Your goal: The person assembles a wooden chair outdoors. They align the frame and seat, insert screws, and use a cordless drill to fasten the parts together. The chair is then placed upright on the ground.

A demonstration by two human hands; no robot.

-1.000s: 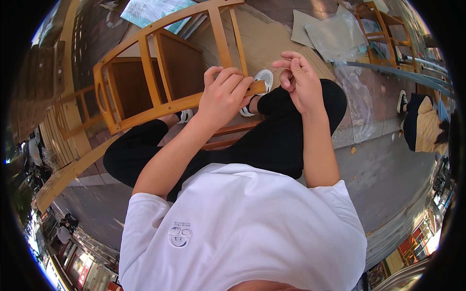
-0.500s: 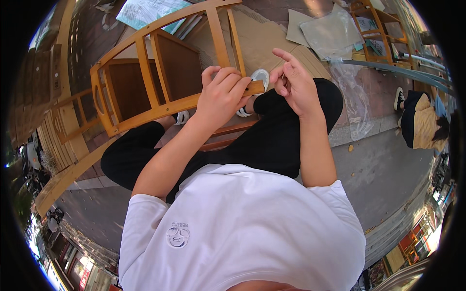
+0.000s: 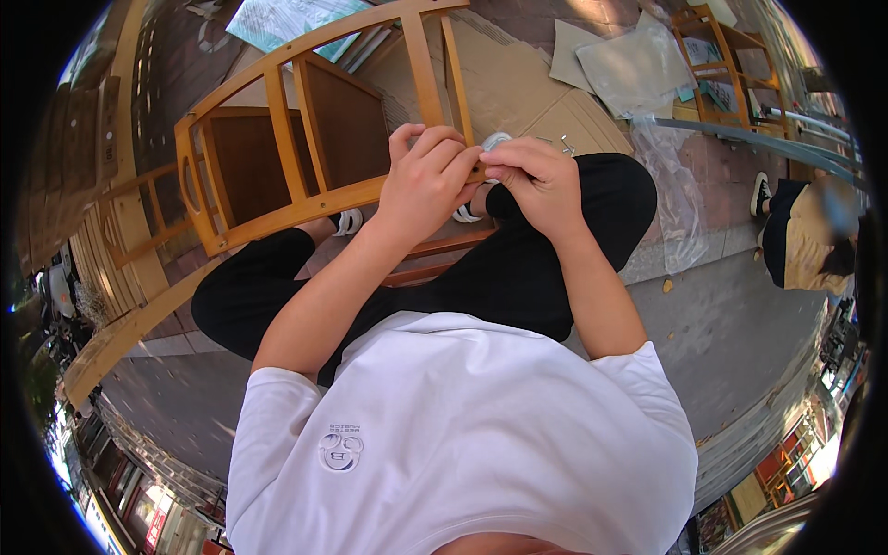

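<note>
A light-brown wooden chair frame (image 3: 296,208) with several slats lies tilted across the left and middle in front of me, over my legs. My left hand (image 3: 424,178) is closed round the near end of its long rail, fingers curled over the wood. My right hand (image 3: 539,185) meets it there, thumb and forefinger pinched together at the rail's end beside the left fingertips. Whatever the right fingers hold is too small or too hidden to make out. A small dark spot shows in the wood between the two hands.
Flat cardboard (image 3: 527,88) lies beyond my hands, with a small bent metal piece (image 3: 567,145) on it. Clear plastic wrap (image 3: 680,199) trails at the right. Another wooden frame (image 3: 721,65) stands far right, near grey bars (image 3: 749,139) and a person (image 3: 800,231).
My right hand has come left and down from beside the rail's end, its raised forefinger now folded into a pinch there. The left hand keeps its grip.
</note>
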